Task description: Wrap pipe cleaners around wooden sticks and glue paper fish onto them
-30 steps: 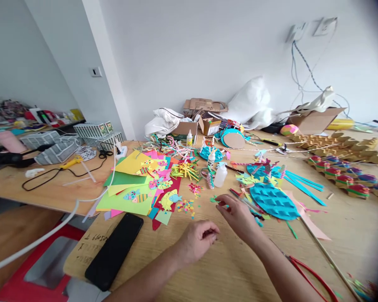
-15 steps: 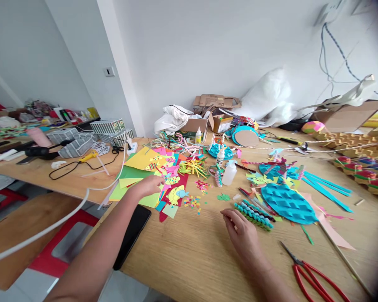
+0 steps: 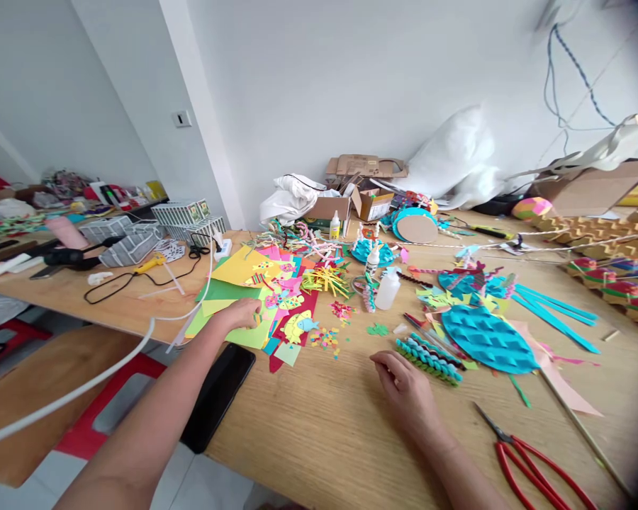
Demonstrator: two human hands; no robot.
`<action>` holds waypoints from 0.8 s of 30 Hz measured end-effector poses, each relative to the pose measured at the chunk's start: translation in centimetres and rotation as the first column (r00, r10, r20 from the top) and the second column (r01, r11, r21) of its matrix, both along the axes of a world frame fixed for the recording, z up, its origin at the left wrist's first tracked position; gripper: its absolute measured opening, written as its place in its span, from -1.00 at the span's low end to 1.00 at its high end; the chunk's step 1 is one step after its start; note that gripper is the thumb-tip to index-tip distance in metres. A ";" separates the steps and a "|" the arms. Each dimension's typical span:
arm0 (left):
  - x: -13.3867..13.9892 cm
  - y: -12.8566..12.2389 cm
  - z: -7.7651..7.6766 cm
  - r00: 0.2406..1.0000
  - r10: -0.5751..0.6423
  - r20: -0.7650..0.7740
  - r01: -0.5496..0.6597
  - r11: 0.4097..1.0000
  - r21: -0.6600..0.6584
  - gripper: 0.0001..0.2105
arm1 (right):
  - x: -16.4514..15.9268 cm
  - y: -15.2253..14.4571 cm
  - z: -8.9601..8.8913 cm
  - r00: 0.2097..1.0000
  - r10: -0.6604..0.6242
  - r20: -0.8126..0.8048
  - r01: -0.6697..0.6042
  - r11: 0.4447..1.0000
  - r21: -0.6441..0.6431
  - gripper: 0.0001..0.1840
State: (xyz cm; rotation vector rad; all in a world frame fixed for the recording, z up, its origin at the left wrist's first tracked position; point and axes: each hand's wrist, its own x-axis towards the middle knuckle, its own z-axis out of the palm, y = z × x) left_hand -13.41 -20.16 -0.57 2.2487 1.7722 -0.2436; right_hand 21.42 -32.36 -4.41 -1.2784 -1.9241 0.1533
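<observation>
My left hand [image 3: 242, 313] is over the coloured paper sheets [image 3: 234, 290], its fingers bent downward and drawn together. Whatever is at its fingertips, if anything, is too small to make out. Just right of it lie paper fish cutouts, among them a yellow fish [image 3: 293, 327] and a blue fish [image 3: 308, 324]. A black phone [image 3: 220, 397] is under my left forearm. My right hand [image 3: 408, 386] rests on the bare wood with its fingers curled together, and no object shows in it. Beside it lie blue and green braided strips [image 3: 430, 361].
Red-handled scissors [image 3: 510, 443] lie at the front right. A blue woven paper oval [image 3: 486, 340] on a stick is beyond them. Small confetti pieces [image 3: 325, 341], a clear bottle [image 3: 388, 289] and glue bottles [image 3: 372, 261] stand mid-table. A white cable [image 3: 154, 319] crosses the left side.
My left hand has drawn back to the left, away from the paper fish, and its fingers are more bent. My right hand stays nearly in place.
</observation>
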 end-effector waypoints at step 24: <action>3.3 -1.0 6.9 0.819 0.054 0.571 -0.062 0.998 -0.006 -0.85 | 0.0 -0.3 0.5 0.998 0.026 -0.049 -0.030 0.996 -0.086 -0.79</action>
